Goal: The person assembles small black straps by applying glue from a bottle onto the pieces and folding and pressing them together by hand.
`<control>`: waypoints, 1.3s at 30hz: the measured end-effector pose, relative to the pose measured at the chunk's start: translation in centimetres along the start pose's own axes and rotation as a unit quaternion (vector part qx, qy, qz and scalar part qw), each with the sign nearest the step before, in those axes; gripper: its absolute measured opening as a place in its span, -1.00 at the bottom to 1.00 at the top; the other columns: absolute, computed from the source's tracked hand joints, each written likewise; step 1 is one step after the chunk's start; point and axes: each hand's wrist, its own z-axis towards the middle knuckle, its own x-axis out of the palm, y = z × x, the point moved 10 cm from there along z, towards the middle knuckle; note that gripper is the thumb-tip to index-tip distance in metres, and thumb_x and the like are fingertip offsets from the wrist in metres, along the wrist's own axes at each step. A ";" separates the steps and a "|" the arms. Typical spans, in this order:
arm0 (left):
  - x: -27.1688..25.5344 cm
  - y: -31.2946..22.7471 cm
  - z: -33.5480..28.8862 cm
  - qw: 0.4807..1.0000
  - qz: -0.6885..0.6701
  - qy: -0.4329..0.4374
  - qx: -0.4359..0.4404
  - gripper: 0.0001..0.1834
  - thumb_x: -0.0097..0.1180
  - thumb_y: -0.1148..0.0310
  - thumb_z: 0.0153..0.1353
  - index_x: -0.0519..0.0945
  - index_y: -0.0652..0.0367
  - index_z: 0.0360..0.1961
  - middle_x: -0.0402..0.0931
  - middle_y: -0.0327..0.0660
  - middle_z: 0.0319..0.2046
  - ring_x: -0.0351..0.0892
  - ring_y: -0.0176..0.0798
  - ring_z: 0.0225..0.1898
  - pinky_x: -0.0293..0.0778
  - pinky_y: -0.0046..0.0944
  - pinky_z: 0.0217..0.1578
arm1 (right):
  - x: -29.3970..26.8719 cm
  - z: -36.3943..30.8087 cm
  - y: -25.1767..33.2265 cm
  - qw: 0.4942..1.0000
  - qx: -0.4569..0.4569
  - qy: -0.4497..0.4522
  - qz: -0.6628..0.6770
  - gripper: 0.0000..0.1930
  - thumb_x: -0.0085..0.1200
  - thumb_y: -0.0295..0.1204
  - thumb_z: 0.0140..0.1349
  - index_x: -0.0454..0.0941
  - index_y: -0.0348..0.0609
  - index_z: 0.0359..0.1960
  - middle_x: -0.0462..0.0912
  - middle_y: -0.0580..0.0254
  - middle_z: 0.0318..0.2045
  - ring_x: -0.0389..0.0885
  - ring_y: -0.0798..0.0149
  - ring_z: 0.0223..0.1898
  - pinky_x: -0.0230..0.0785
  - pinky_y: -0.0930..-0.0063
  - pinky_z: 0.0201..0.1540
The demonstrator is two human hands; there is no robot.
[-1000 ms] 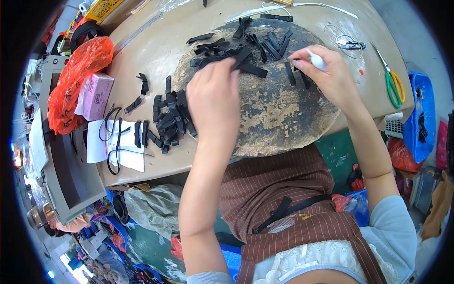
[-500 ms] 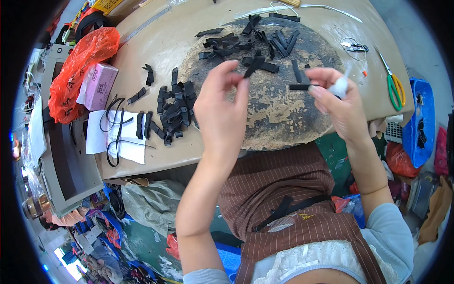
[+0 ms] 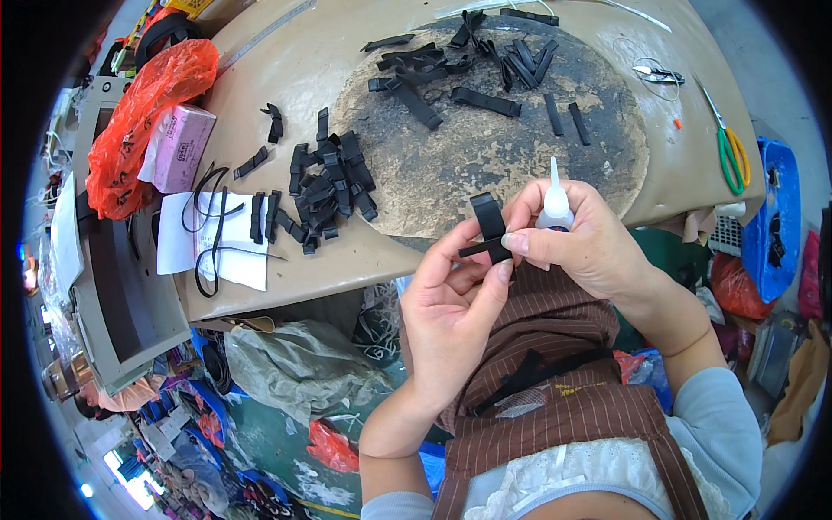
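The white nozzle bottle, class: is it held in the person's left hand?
No, the white bottle is in the right hand, while the left hand holds a looped black strip.

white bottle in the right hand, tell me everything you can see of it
The white bottle looks like slightly see-through plastic, with a slim nozzle tapering from a rounded shoulder. A dark bluish patch shows below the shoulder; the right hand's grip hides the rest. The nozzle points away from the person and touches nothing, seen against the round board. Whether the tip is open, or how full the bottle is, cannot be told.
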 end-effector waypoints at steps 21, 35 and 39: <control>-1.2 0.8 0.4 0.998 0.052 -0.012 -0.015 -0.81 0.03 0.64 0.12 0.46 0.37 -0.20 0.46 -0.25 -0.28 0.44 -0.52 -0.31 0.36 -0.56 -0.31 | -0.7 -0.2 -0.1 0.997 -0.019 -0.003 -0.070 -0.91 0.14 -0.56 0.00 0.48 -0.22 -0.45 0.50 0.42 -0.50 0.41 0.62 -0.45 0.25 0.73 -0.42; -0.8 5.2 0.1 0.906 -0.194 0.129 -0.353 -0.76 -0.10 0.40 0.21 0.41 0.39 -0.20 0.54 -0.01 -0.35 0.62 -0.19 -0.41 0.62 -0.31 -0.42 | 3.0 -3.4 4.7 0.801 -0.469 0.161 -0.335 -0.82 0.19 -0.60 -0.18 0.54 -0.19 -0.45 0.55 0.21 -0.45 0.55 0.24 -0.55 0.40 0.51 -0.54; -0.5 5.0 0.5 0.917 -0.134 0.138 -0.349 -0.81 0.02 0.45 0.15 0.45 0.37 -0.25 0.54 -0.08 -0.38 0.61 -0.30 -0.42 0.60 -0.39 -0.39 | 3.7 -4.1 4.7 0.751 -0.490 0.199 -0.394 -0.90 0.15 -0.48 -0.08 0.55 -0.19 -0.49 0.56 0.21 -0.44 0.55 0.24 -0.53 0.40 0.47 -0.54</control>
